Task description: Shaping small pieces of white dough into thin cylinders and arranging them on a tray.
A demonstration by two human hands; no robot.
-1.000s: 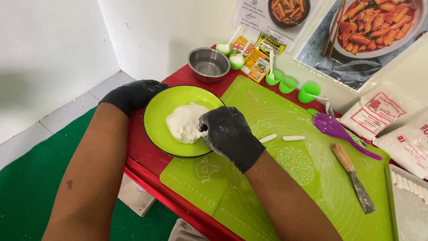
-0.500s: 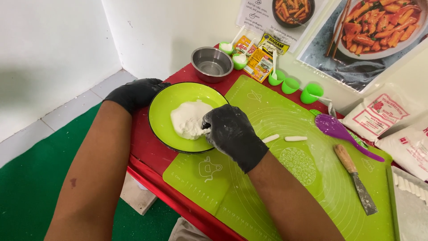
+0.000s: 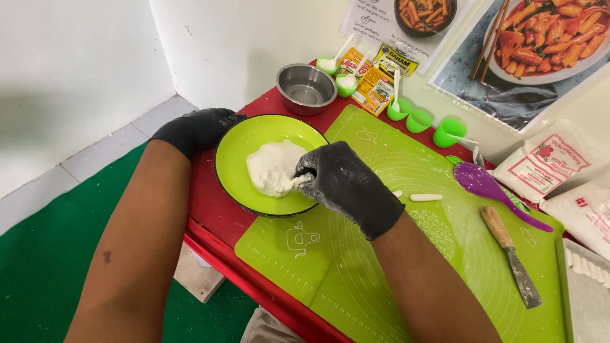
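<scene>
A lump of white dough (image 3: 270, 168) lies in a lime-green bowl (image 3: 241, 143) at the left end of a red table. My right hand (image 3: 346, 184), in a black glove dusted with flour, pinches the dough's right edge with its fingertips. My left hand (image 3: 194, 130), also in a black glove, grips the bowl's far-left rim. The bowl overlaps the left edge of a green silicone mat (image 3: 394, 254).
Two short white dough sticks (image 3: 424, 197) lie on the mat right of my right hand. Further right lie a purple spoon (image 3: 486, 184) and a wooden-handled scraper (image 3: 508, 251). A steel bowl (image 3: 305, 87), small green cups (image 3: 419, 121), seasoning packets (image 3: 375, 79) and flour bags (image 3: 546, 165) line the back.
My right hand has closed its fingertips onto the dough's right edge. The left hand keeps its hold on the bowl rim; the view has shifted slightly.
</scene>
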